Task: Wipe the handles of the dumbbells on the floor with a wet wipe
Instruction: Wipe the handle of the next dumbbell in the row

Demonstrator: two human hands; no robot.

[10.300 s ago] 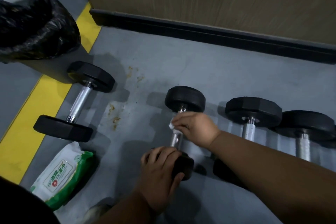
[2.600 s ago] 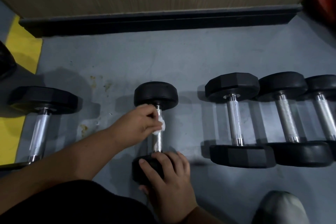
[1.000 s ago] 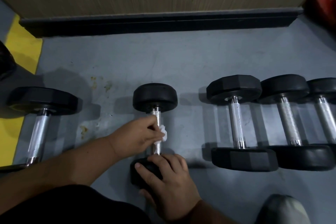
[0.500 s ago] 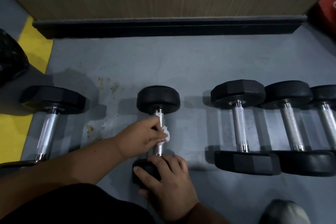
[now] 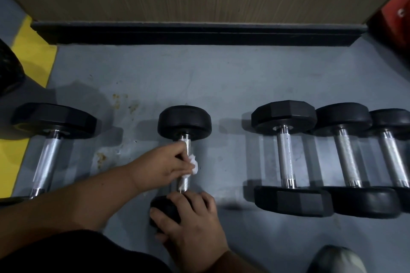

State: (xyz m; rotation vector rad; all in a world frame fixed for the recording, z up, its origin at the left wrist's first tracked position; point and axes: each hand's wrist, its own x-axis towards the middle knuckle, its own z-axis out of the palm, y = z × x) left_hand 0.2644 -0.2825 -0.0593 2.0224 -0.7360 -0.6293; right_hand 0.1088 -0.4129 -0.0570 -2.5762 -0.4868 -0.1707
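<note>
Barely shifted along the handle, the left hand (image 5: 165, 167) pinches the soft wet wipe (image 5: 193, 164) round the heavy, knurled dumbbell (image 5: 185, 163) mid-floor (image 5: 233, 86); the right hand (image 5: 190, 221) grips its near head.

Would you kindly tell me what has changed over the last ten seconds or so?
The hands swapped roles: the left hand now rubs the wet wipe on the middle dumbbell's handle, and the right hand steadies its near weight. The dumbbell stays in place on the floor.
</note>
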